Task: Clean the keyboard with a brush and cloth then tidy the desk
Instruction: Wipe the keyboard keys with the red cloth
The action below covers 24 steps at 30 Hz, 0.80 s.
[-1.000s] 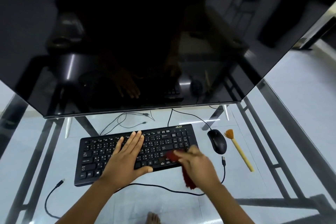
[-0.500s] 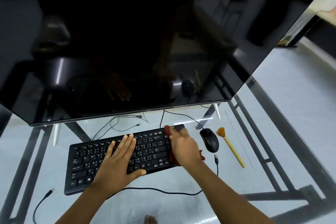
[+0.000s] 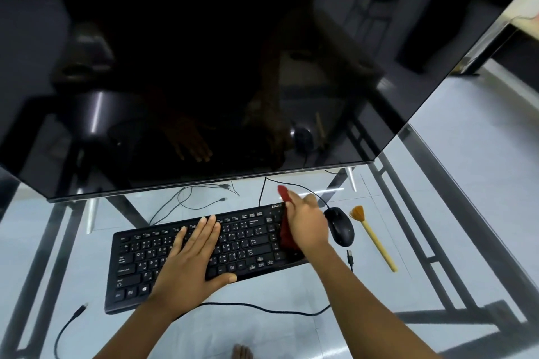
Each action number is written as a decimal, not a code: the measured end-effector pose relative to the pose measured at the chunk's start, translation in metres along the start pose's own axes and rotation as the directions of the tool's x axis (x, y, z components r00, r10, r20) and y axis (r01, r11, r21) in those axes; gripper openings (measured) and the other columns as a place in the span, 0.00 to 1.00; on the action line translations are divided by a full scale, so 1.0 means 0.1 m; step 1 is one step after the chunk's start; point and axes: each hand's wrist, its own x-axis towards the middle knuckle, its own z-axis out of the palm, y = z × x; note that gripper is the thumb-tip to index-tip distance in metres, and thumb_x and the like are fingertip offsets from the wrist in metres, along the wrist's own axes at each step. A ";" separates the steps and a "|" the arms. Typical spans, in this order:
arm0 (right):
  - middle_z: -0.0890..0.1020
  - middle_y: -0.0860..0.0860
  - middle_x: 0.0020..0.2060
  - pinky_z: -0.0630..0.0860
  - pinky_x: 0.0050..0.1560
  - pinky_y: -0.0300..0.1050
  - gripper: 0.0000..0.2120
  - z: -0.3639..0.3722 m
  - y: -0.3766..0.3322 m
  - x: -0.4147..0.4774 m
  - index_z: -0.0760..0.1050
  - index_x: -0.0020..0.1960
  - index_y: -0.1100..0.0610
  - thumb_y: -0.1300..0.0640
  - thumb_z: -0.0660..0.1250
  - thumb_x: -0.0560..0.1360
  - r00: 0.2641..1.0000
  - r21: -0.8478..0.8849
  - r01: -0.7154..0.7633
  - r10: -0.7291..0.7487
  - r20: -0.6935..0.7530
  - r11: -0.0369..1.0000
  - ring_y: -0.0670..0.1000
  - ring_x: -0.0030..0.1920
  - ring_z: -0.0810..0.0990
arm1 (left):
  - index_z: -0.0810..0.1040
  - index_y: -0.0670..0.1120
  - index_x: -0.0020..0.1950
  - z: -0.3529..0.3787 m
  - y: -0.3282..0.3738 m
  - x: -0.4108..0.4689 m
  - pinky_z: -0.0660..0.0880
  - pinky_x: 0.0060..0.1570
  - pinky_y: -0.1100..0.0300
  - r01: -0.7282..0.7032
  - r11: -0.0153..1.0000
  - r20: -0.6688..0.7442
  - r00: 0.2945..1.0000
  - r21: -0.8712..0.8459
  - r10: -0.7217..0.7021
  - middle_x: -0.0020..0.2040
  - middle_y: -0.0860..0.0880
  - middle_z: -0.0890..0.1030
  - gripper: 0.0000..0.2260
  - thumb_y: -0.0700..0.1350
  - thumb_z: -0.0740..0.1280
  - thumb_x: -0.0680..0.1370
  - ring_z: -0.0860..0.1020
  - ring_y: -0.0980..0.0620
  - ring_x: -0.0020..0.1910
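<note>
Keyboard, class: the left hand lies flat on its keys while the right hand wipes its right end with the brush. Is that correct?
Not quite. In the head view the right hand wipes the right end of the keyboard with a red cloth, not the brush, which lies on the desk right of the mouse. The left hand does lie flat on the keys.

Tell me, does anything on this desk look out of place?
Nothing spilled or broken. The keyboard, partly under the red cloth, sits slightly askew to the monitor. Two unplugged cable ends lie loose on the glass desk: one beside the mouse, one front left.
</note>
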 end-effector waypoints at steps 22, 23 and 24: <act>0.73 0.55 0.56 0.81 0.45 0.51 0.18 0.19 -0.64 -0.29 0.66 0.71 0.47 0.50 0.55 0.82 0.944 -0.001 0.299 -0.296 0.146 0.954 0.59 0.45 0.81 | 0.48 0.45 0.79 -0.05 -0.01 0.00 0.42 0.73 0.49 0.023 0.998 0.031 0.999 -0.055 -0.022 0.79 0.50 0.48 0.48 0.77 0.52 0.71 0.43 0.56 0.77; 0.73 0.56 0.57 0.81 0.45 0.51 0.19 0.22 -0.70 -0.40 0.65 0.72 0.48 0.49 0.55 0.82 0.902 0.015 0.392 -0.387 0.192 0.920 0.58 0.46 0.81 | 0.47 0.46 0.79 -0.07 -0.02 0.01 0.40 0.73 0.50 0.009 0.998 0.033 0.999 -0.062 -0.007 0.79 0.51 0.46 0.48 0.77 0.52 0.71 0.41 0.57 0.77; 0.73 0.56 0.58 0.80 0.46 0.52 0.20 0.24 -0.71 -0.48 0.64 0.72 0.47 0.49 0.56 0.81 0.853 0.037 0.472 -0.466 0.236 0.881 0.58 0.46 0.81 | 0.45 0.46 0.79 -0.09 -0.05 0.00 0.37 0.73 0.52 -0.002 0.998 0.040 0.999 -0.069 0.005 0.79 0.51 0.43 0.48 0.77 0.53 0.71 0.38 0.58 0.76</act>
